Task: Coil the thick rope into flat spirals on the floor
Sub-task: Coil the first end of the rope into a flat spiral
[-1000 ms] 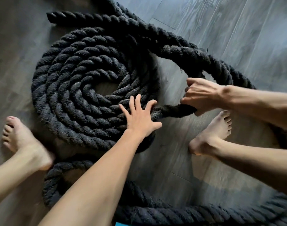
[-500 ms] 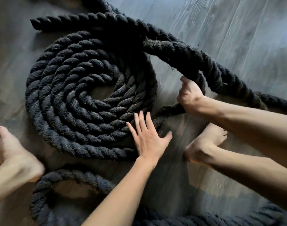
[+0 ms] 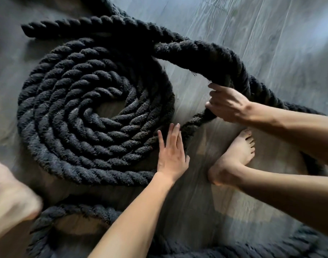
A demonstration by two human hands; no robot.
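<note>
A thick black twisted rope lies in a flat spiral (image 3: 88,116) of several turns on the grey floor. My left hand (image 3: 171,155) lies flat with straight fingers against the spiral's lower right edge. My right hand (image 3: 226,105) grips the free run of rope (image 3: 211,58) to the right of the spiral, where it arches up off the floor and curves back toward the coil. More of the rope (image 3: 81,211) trails along the bottom of the view.
My bare right foot (image 3: 235,157) stands on the floor just right of my left hand; my left foot (image 3: 8,194) is at the lower left, blurred. A loose rope end (image 3: 47,27) lies beyond the spiral at the top left. Wood-grain floor (image 3: 271,34) stretches to the upper right.
My left hand slid off the top of the coil to its outer right edge. My right hand lifted the free rope higher and away from the spiral. The view shifted slightly.
</note>
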